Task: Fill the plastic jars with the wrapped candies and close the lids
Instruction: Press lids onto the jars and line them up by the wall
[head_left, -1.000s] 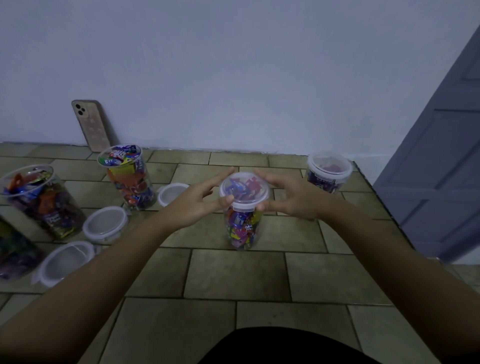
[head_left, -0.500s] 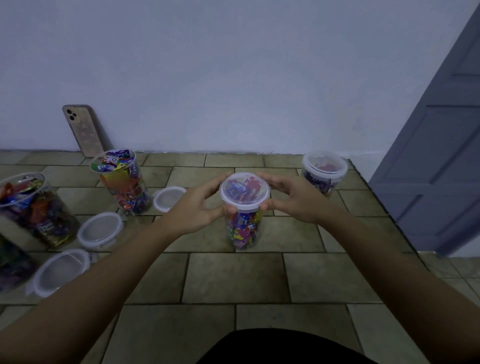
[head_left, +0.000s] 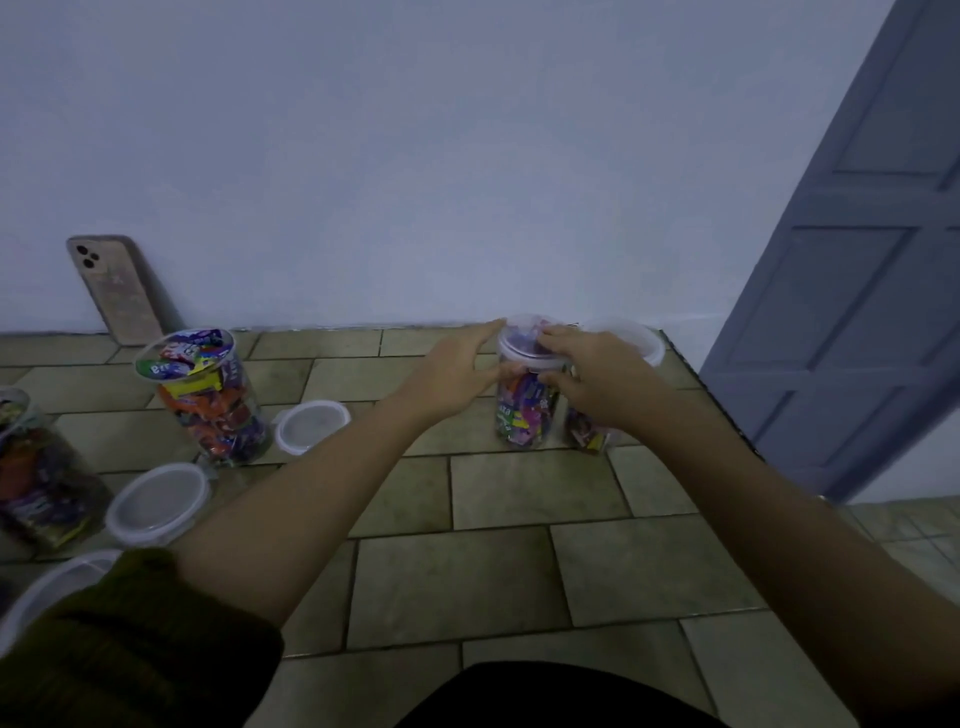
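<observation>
Down on the tiled floor (head_left: 498, 582), the biggest pieces first: over at nine o'clock a tall open jar (head_left: 208, 400) stands brim-full of sweets with no lid on yet. The action is out at one o'clock from the person, where the candy jar (head_left: 524, 415), packed with bright wrapped candies, stands upright on the tiles. A second lidded jar (head_left: 589, 439) is just beside it at its three o'clock, mostly hidden by the right wrist. Both arms are at full stretch. The left hand (head_left: 454, 376) comes in from nine o'clock, fingers reaching along the far rim and thumb curled against the wall just under the lid. The right hand (head_left: 597, 382) clamps from three o'clock, fingers over the top, thumb on the wall. So both hands are grasping the jar at its collar, and neither is loose. The clear lid (head_left: 524, 345) is on top, though whether it is seated all the way round is hard to say in this dim, soft view. To do this well, press evenly around the rim with the thumbs bracing below. Then run a fingertip round to feel for a raised edge before letting go, holding the jar flat so it does not knock its neighbour. A loose lid (head_left: 311, 426) lies ready by the open jar.
</observation>
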